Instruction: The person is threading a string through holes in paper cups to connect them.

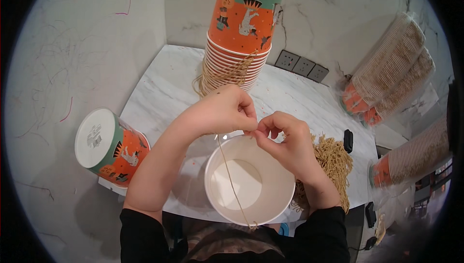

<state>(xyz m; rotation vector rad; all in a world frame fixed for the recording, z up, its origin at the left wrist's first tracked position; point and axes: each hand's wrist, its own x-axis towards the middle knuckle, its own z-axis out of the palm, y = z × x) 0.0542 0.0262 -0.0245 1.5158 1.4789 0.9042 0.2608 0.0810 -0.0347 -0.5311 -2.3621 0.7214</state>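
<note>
light is bright and even, coming from overhead. soft shadows fall toward 7 o'clock beside the cup (249,182) and under the forearms on the table (159,94). mild glare sits on the cup's white inside and on the plastic sleeves (391,65) at 2 o'clock. the centre is sharp; toward the rim the fisheye bends edges, softens detail, then goes black.
</note>
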